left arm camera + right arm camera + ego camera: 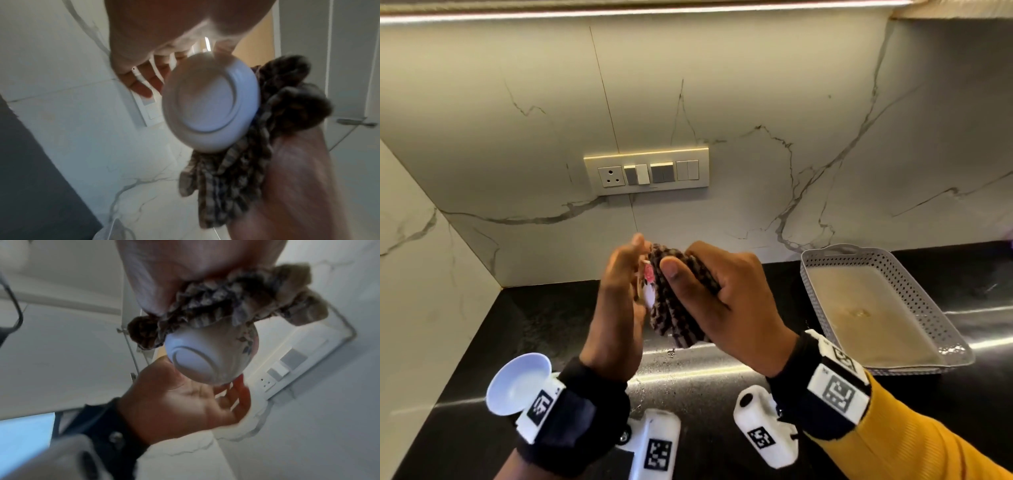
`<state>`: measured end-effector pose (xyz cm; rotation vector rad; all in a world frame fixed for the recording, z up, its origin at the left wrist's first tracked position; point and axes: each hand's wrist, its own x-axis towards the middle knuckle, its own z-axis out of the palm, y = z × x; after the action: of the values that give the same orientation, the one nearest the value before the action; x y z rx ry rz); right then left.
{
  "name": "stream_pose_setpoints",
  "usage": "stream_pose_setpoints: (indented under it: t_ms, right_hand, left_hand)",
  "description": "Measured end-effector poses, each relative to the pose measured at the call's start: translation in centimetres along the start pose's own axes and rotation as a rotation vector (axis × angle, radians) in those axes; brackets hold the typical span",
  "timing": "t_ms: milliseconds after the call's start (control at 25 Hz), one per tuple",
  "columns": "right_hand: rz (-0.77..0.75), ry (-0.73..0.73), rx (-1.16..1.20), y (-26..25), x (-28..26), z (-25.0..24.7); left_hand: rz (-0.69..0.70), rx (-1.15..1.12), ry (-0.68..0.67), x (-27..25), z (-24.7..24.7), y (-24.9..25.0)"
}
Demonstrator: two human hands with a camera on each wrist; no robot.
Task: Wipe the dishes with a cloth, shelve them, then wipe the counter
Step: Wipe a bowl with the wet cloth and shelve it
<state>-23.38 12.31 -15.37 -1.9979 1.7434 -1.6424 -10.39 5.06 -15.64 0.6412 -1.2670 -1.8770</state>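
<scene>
My left hand (625, 274) holds a small white bowl (649, 286) with a flower print, tilted on edge above the counter. Its plain underside with the foot ring shows in the left wrist view (209, 105) and in the right wrist view (205, 356). The left thumb lies on the rim and the fingers (236, 395) reach round the far side. My right hand (722, 291) grips a bunched brown checked cloth (674, 308) and presses it into the bowl's open side. The cloth (236, 178) hangs below the bowl and hides its inside.
A small white dish (518, 383) sits on the black counter (544, 325) at the front left. A grey perforated tray (945, 332) stands at the right by the wall. A switch panel (647, 171) is on the marble backsplash. Water drops lie on the counter under my hands.
</scene>
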Motion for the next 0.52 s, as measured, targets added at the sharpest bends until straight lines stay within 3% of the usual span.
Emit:
stream_pose_setpoints:
  t_ms: [120, 200, 280, 400, 440, 520]
  right_hand:
    - [-0.149, 0.008, -0.250, 0.5, -0.3, 0.1]
    - [-0.194, -0.025, -0.246, 0.6, -0.3, 0.3]
    - [-0.124, -0.099, -0.032, 0.9, -0.1, 0.2]
    - [0.188, -0.110, 0.456, 1.4, 1.0, -1.0]
    - [0.224, -0.085, 0.505, 1.6, 1.4, -1.3]
    - [0.159, -0.065, 0.386, 1.7, 1.8, -1.2]
  left_hand:
    - [-0.245, -0.142, -0.086, -0.7, -0.1, -0.5]
    - [-0.247, -0.221, -0.087, -0.7, -0.2, -0.9]
    - [-0.158, -0.189, -0.031, -0.2, -0.5, -1.6]
    - [-0.109, -0.076, 0.005, -0.1, -1.3, -2.3]
    - [-0.123, -0.034, 0.002, -0.2, -1.5, -2.6]
    - [-0.175, -0.033, 0.002, -0.6, -1.5, -3.0]
